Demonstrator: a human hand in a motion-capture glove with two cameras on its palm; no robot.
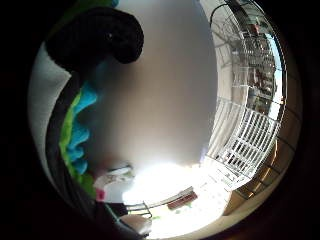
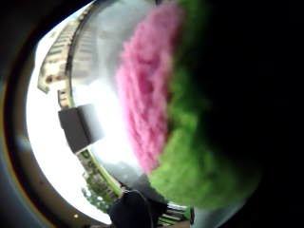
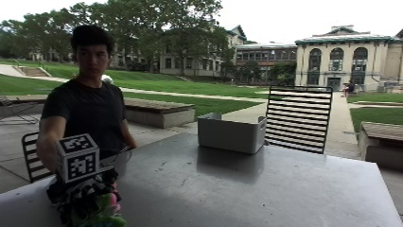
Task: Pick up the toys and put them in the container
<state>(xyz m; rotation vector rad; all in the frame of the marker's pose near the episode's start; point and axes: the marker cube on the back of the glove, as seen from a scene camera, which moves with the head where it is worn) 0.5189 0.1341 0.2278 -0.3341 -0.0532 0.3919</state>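
- From the outside view I have my gloved right hand [image 3: 85,201] low at about 7 o'clock on the table [image 3: 252,189], at the near corner, with its fingers curled around a plush toy [image 3: 100,213] in green and pink.
- The thumb-side palm view agrees: the toy's pink and green fuzz [image 2: 156,109] fills most of that view, right against the palm. On the little-finger side I see its green and blue edge [image 1: 75,130] tucked under one curled black-gloved finger [image 1: 107,35]. I read that as a wrap grip around the body, which suits a soft thing that would squash out of a pinch.
- I cannot tell whether the toy is lifted clear of the table or resting on it.
- The container [image 3: 230,132], a pale open-topped bin, sits at about 12 o'clock across the table, well apart from my hand, in front of a slatted chair [image 3: 299,118].
- Its inside is hidden from this angle, so I cannot say what is in it, if anything.
- My judgement: the pick is made or nearly so, and the carry across to the bin is the step ahead; I see no other toys on the table.
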